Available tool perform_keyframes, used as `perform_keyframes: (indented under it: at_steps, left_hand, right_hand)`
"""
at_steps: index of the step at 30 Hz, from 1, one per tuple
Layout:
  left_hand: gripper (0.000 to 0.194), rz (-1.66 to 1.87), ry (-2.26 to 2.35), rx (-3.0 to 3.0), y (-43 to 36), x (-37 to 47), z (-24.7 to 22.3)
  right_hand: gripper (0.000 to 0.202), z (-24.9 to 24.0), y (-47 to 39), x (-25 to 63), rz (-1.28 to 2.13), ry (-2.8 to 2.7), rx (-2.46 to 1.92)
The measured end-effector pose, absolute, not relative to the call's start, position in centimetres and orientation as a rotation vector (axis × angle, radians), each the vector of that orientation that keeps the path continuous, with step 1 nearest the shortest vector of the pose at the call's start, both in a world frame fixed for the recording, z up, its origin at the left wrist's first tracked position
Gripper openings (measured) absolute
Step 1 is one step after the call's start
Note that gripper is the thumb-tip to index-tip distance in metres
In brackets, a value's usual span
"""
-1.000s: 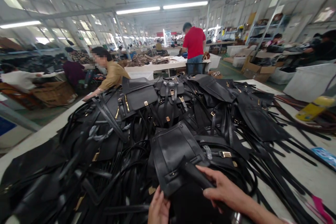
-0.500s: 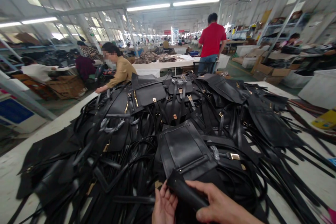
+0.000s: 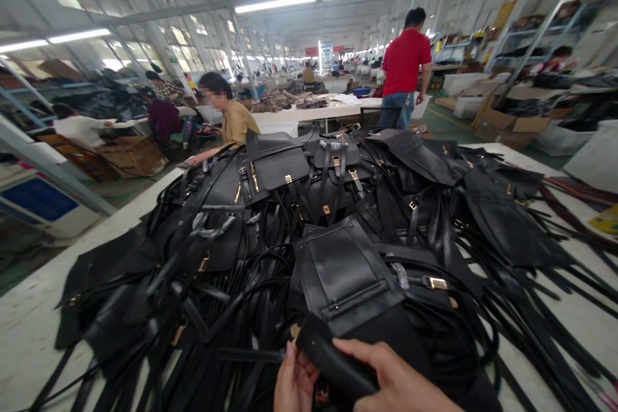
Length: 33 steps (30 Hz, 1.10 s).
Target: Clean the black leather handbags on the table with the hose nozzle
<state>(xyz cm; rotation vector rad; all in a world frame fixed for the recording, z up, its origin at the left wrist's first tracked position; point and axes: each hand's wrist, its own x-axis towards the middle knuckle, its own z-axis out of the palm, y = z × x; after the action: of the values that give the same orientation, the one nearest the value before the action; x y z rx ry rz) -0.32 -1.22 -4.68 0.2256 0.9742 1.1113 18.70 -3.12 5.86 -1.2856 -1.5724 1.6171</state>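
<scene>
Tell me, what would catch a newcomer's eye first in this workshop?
A huge heap of black leather bags and straps covers the white table. At the bottom edge, the left hand and right hand grip a rolled black leather piece. Behind the heap stands a person in a red shirt.

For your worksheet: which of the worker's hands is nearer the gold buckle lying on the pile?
Right. The right hand sits below the buckle; the left hand is farther off, down to its left. Both grip a rolled black piece.

Two hands: left hand [image 3: 293, 386] and right hand [image 3: 396, 383]. One black strap [image 3: 333, 364] between them. One big pile of black bags [image 3: 309, 225], too many to count. One white table [image 3: 29, 328].
</scene>
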Motion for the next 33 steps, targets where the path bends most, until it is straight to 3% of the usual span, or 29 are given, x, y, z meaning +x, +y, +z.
perform_keyframes:
  at_steps: [4,7,9,13,25,33]
  left_hand:
    - [0.044,1.103,1.158,0.648,-1.0,-0.6,-5.5]
    - [0.029,0.995,1.275,1.112,0.0,-0.7,-5.8]
    - [0.019,0.941,1.285,1.289,0.9,-0.7,-5.8]
    - [0.020,0.871,1.293,1.449,2.2,-0.2,-4.9]
    - [0.030,0.828,1.249,1.067,1.2,0.8,-3.0]
    - [0.029,0.884,1.307,1.001,0.6,1.4,-2.8]
  right_hand:
    - [0.073,6.1,-2.8,19.7,1.714,-1.316,-1.255]
    - [0.072,6.2,-3.4,21.7,1.755,-1.188,-1.198]
    - [0.073,6.2,-4.2,22.8,1.732,-1.208,-1.227]
    - [0.066,5.7,-6.0,23.8,1.646,-1.400,-1.439]
    - [0.071,3.4,-5.2,22.1,1.581,-1.481,-1.417]
    - [0.072,5.5,-4.2,22.0,1.804,-1.048,-1.163]
